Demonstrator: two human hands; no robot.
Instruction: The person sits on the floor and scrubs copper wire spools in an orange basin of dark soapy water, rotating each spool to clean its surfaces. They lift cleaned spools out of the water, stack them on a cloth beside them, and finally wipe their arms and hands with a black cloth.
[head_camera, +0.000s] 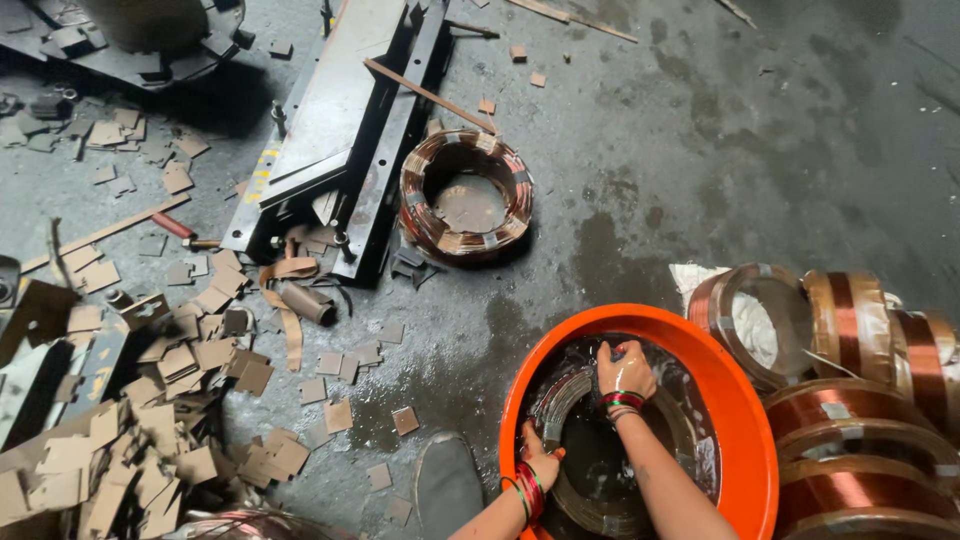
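Observation:
An orange plastic basin (745, 400) sits on the floor at lower right, filled with dark liquid. A wet ring-shaped wire coil (570, 395) lies inside it. My left hand (540, 462) grips the coil's near-left edge. My right hand (625, 368) holds the coil's far edge near the basin's back wall. Both wrists wear red and green bangles.
Several copper-coloured coils (860, 400) are stacked right of the basin. Another taped copper coil (465, 195) lies on the grey floor beside a long metal frame (345, 130). Brown card scraps (190, 390) litter the left side. A dark shoe (445, 485) is near the basin.

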